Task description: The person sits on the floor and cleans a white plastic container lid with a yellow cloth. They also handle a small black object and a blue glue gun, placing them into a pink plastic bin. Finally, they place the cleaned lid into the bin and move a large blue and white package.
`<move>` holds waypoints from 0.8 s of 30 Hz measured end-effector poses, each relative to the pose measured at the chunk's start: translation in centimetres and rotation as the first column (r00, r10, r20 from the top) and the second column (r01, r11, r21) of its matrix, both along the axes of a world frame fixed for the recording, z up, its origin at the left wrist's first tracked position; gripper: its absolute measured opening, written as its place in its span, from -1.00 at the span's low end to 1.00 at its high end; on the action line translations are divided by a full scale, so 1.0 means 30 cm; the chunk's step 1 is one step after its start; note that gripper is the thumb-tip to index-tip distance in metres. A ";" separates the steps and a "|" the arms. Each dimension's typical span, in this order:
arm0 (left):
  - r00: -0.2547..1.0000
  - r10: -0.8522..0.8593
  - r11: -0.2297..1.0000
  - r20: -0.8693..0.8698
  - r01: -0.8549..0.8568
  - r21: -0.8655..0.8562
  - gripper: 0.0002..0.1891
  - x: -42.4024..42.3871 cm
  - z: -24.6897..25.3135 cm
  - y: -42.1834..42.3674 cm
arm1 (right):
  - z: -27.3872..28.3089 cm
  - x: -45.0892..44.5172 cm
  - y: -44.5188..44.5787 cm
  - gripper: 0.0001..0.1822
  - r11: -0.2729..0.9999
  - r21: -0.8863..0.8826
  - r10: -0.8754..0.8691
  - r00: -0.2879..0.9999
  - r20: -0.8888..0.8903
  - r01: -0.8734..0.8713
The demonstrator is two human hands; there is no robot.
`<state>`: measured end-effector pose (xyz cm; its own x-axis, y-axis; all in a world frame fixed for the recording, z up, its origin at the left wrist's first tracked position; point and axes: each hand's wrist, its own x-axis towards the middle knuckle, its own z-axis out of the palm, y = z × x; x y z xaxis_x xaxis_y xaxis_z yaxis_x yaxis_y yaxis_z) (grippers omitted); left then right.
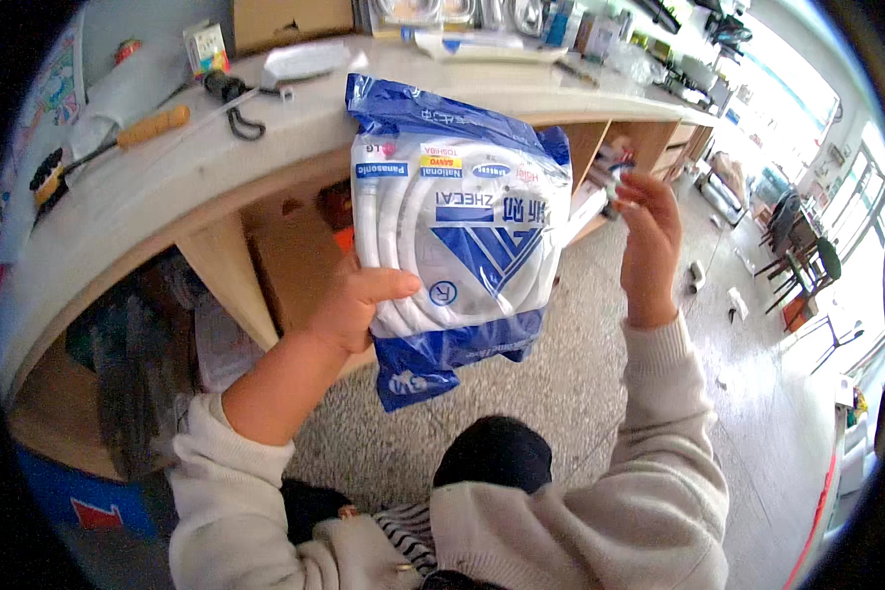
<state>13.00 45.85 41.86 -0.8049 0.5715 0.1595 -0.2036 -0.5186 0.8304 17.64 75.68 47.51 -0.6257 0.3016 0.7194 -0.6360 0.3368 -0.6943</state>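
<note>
My left hand (354,310) grips the left side of a clear and blue plastic package (461,221), its thumb lying on the front. Coiled white hose or tubing shows through the film, and the printing on it is upside down. The package is held up in front of the counter, above the floor. My right hand (647,221) is raised to the right of the package, apart from it, with bent fingers near the open shelves. Something small and whitish shows by its fingertips; whether they hold it cannot be told.
A long counter (302,140) curves across, with a wooden-handled brush (110,151), a black strapped object (228,96), a cardboard box (291,22) and packaged goods on top. Open shelves below hold dark plastic bags (129,391). Chairs (800,273) and a pipe elbow (698,276) are on the speckled floor.
</note>
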 end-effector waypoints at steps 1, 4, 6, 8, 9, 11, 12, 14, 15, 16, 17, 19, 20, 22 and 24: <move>1.000 -0.015 1.000 0.025 0.015 -0.016 -0.37 0.000 -0.047 -0.017 | -0.023 -0.014 0.001 -0.68 0.996 -0.089 0.026 0.997 0.072 -0.019; 0.994 -0.047 0.998 0.099 0.051 -0.046 -0.39 0.027 -0.132 -0.066 | -0.114 -0.037 -0.006 -0.67 0.950 -0.308 0.114 0.969 0.217 -0.043; 0.981 -0.060 0.996 0.182 0.071 -0.056 -0.40 0.051 -0.186 -0.096 | -0.185 -0.029 -0.011 -0.69 0.926 -0.372 0.159 0.958 0.237 -0.061; 0.977 -0.054 0.993 0.205 0.073 -0.089 -0.39 0.068 -0.223 -0.133 | -0.241 -0.010 -0.028 -0.69 0.909 -0.417 0.157 0.936 0.315 -0.012; 0.982 -0.048 0.993 0.181 0.067 -0.101 -0.37 0.080 -0.242 -0.148 | -0.273 -0.001 -0.036 -0.70 0.899 -0.437 0.153 0.923 0.352 0.018; 0.991 -0.029 0.992 0.127 0.045 -0.121 -0.35 0.108 -0.258 -0.176 | -0.357 0.000 -0.043 -0.71 0.812 -0.582 0.326 0.862 0.388 -0.046; 0.987 -0.052 0.993 0.150 0.067 -0.093 -0.30 0.125 -0.268 -0.184 | -0.409 0.000 -0.034 -0.71 0.748 -0.654 0.455 0.806 0.379 -0.115; 0.983 -0.050 0.999 0.176 0.052 -0.009 -0.26 0.161 -0.287 -0.211 | -0.509 -0.005 -0.069 -0.71 0.606 -0.771 0.663 0.661 0.353 -0.196; 0.981 -0.028 0.999 0.190 0.024 0.025 -0.25 0.179 -0.304 -0.239 | -0.578 0.005 -0.121 -0.70 0.527 -0.824 0.754 0.562 0.340 -0.208; 0.986 0.000 0.999 0.167 -0.007 0.042 -0.20 0.191 -0.339 -0.266 | -0.665 0.032 -0.130 -0.68 0.754 -0.569 0.650 0.495 0.577 -0.328; 0.980 0.037 0.998 0.193 -0.045 0.039 -0.19 0.210 -0.396 -0.311 | -0.687 0.066 -0.182 -0.67 0.834 -0.292 0.511 0.458 0.727 -0.468; 0.947 0.197 0.979 0.253 -0.205 0.005 -0.18 0.274 -0.427 -0.301 | -0.613 0.076 -0.183 -0.64 0.649 0.248 0.256 0.513 0.819 -0.719; 0.920 0.211 0.972 0.331 -0.232 0.026 -0.18 0.306 -0.390 -0.254 | -0.623 0.083 -0.165 -0.63 0.654 0.038 0.338 0.337 0.879 -0.756; 0.855 0.301 0.933 0.421 -0.356 0.055 -0.18 0.376 -0.448 -0.246 | -0.650 0.090 -0.147 -0.61 0.593 -0.358 0.479 -0.042 0.877 -0.721; 0.751 0.401 0.861 0.524 -0.504 0.064 -0.18 0.430 -0.510 -0.181 | -0.759 0.102 -0.052 -0.60 0.544 -0.561 0.584 -0.199 0.787 -0.624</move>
